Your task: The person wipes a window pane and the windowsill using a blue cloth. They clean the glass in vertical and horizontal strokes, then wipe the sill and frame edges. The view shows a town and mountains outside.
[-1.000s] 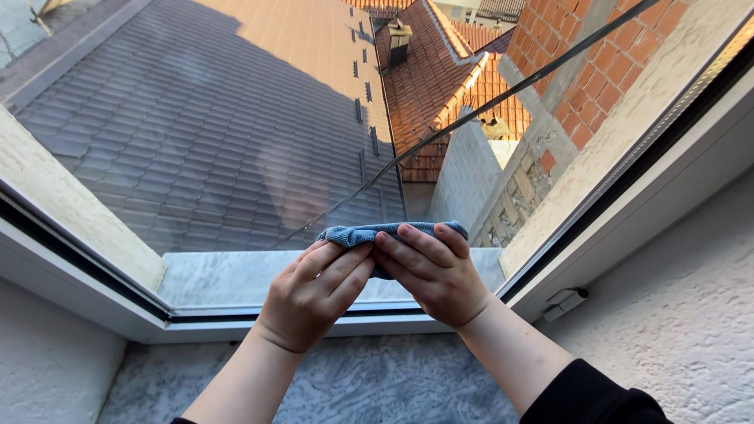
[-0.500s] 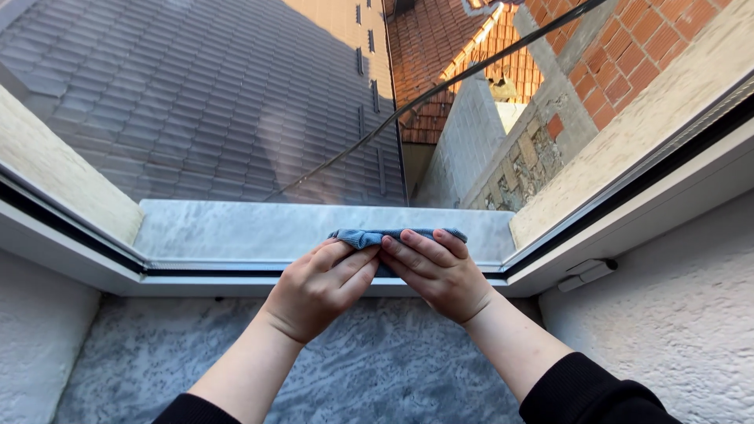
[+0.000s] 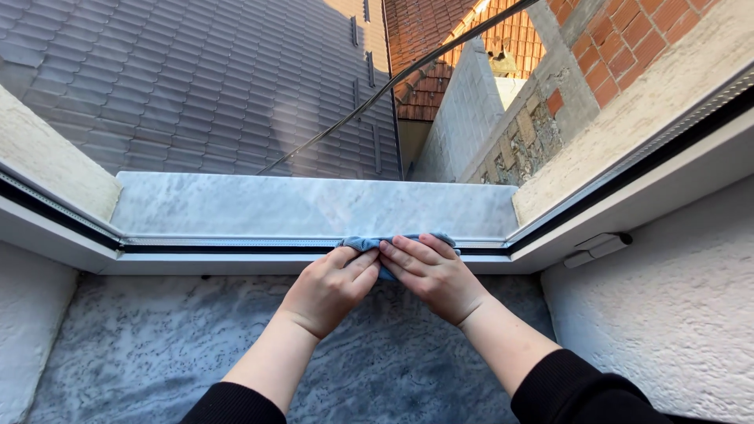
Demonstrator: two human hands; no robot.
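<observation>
A folded blue cloth [image 3: 361, 243] lies pressed against the bottom of the window pane [image 3: 259, 102], right at the lower white frame [image 3: 196, 257]. Both hands hold it there. My left hand [image 3: 330, 286] covers its left part with fingers curled over the cloth. My right hand [image 3: 432, 275] presses flat on its right part, fingertips touching the left hand's. Most of the cloth is hidden under the fingers.
A grey marbled inner sill [image 3: 157, 353] lies below the frame, with rough white plaster walls [image 3: 675, 290] on both sides. A white hinge cover [image 3: 601, 247] sits on the right frame. Outside are a marble ledge [image 3: 298, 208], tiled roofs and a cable.
Both hands have slid the cloth down the glass, from mid-pane to the bottom edge at the frame. The view has tilted downward, showing more of the inner sill.
</observation>
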